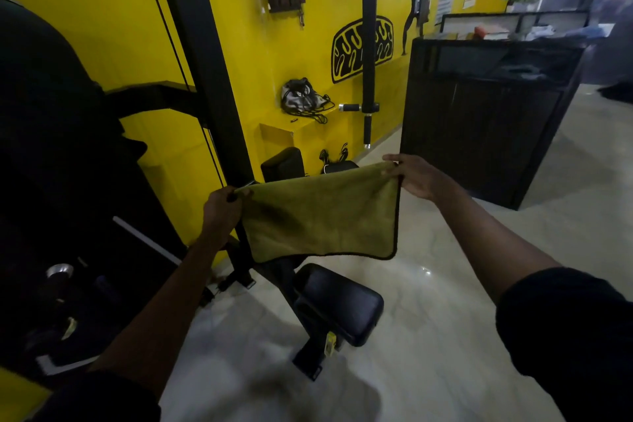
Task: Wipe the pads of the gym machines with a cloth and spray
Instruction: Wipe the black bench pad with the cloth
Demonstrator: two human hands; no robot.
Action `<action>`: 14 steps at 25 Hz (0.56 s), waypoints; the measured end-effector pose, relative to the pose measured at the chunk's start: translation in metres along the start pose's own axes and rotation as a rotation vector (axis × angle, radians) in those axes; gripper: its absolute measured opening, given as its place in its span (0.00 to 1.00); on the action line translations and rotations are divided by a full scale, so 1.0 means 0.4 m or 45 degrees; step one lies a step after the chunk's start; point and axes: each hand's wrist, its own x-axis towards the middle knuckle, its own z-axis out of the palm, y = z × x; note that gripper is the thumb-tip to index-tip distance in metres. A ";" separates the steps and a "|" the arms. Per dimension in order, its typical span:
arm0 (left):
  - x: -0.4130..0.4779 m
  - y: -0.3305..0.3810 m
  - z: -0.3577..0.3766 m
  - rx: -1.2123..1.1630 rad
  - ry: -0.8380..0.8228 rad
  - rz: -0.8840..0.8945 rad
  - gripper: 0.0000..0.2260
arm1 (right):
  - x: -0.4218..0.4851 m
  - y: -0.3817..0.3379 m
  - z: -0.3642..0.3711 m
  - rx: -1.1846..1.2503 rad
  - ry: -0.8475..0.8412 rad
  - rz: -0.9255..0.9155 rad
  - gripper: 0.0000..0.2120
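Observation:
An olive-green cloth (320,216) with a dark hem hangs spread flat in the air at the centre of the view. My left hand (221,207) pinches its upper left corner. My right hand (416,178) pinches its upper right corner. Below the cloth sits a black seat pad (339,301) on a machine's frame. A smaller black pad (282,161) shows just above the cloth's top edge. No spray bottle is in view.
A black machine upright (212,79) with cables rises behind the cloth against the yellow wall (102,10). A large dark machine (51,164) fills the left. A black counter (486,120) stands at the right. Pale tiled floor (428,336) spreads below.

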 end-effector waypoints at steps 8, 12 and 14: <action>0.011 0.025 0.013 -0.006 0.008 0.027 0.16 | 0.017 0.008 0.023 -0.991 0.349 -0.199 0.16; -0.002 0.113 0.037 -0.338 0.095 -0.049 0.11 | -0.025 -0.037 0.113 -0.647 0.302 -0.191 0.19; -0.011 0.159 0.057 -0.410 0.046 -0.025 0.08 | -0.051 -0.060 0.190 -0.559 0.165 -0.213 0.19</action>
